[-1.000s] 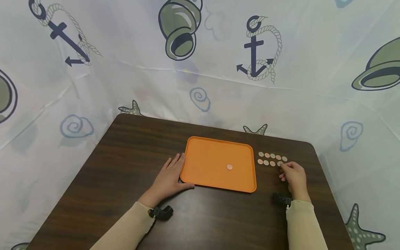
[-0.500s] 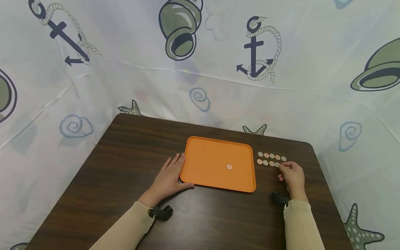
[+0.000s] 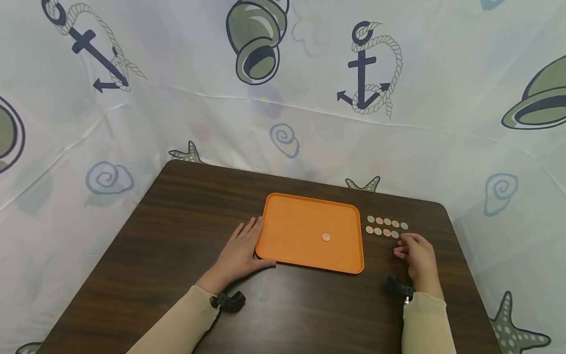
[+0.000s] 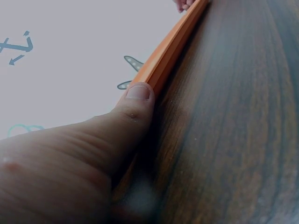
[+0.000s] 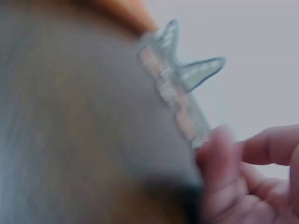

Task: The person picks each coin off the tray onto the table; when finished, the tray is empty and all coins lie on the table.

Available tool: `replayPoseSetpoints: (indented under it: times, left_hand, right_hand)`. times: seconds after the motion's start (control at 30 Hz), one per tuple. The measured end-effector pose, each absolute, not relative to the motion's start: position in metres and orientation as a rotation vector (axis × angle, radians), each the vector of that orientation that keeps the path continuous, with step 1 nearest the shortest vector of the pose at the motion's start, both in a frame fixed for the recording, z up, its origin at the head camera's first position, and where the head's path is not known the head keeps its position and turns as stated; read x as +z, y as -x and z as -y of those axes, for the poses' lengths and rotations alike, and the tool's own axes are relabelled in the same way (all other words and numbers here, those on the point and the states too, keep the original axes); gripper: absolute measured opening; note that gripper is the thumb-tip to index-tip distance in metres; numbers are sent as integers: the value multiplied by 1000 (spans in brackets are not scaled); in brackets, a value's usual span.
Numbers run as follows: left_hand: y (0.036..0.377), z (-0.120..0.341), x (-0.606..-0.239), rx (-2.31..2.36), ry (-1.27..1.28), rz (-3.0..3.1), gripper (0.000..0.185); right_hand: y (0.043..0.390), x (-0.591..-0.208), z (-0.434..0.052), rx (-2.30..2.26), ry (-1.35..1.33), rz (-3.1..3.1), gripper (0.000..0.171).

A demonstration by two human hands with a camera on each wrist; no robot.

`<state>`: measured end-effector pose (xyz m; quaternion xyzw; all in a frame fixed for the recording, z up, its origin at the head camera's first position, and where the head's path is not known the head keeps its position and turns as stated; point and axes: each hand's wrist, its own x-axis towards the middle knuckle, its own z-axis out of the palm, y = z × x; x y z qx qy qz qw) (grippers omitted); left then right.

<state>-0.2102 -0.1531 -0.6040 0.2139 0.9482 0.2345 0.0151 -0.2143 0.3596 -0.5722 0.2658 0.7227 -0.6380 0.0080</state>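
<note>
My left hand (image 3: 238,253) lies with fingers spread at the left end of an orange tray (image 3: 287,221), its thumb (image 4: 139,95) against the tray's front edge in the left wrist view. A single copper coin (image 3: 325,237) lies on the tray, right of its middle. To the right of the tray, several coins form two rows on the table, a back row (image 3: 387,221) and a front row (image 3: 378,231). My right hand (image 3: 420,255) is bent beside the front row's right end, fingertips just off the last coin (image 3: 395,235). Nothing shows in its fingers.
A dark wood table (image 3: 283,309) carries everything. Behind and around it hangs a pale curtain (image 3: 212,118) printed with anchors, shells and starfish. Black wrist cameras (image 3: 232,301) sit on both forearms.
My right hand slid the front row's last coin left against its neighbour, then drew its fingertips back off it to the right. The left hand and the tray stay still.
</note>
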Motion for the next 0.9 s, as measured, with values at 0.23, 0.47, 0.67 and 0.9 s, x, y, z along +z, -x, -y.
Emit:
replayPoseSetpoints:
  times: [0.23, 0.47, 0.67, 0.9]
  left_hand:
    - [209, 151, -602, 734, -677, -2953, 132]
    - [207, 150, -601, 760, -678, -2943, 131]
    - [206, 152, -603, 717, -674, -2958, 132]
    - [210, 152, -605, 724, -659, -2949, 132]
  right_hand:
    - [211, -541, -322, -1772, -479, -2354, 33]
    - [216, -524, -264, -1379, 87, -2553, 30]
    - [229, -533, -233, -1148, 356, -2527, 39]
    - [251, -551, -225, -1194, 326, -2451, 48]
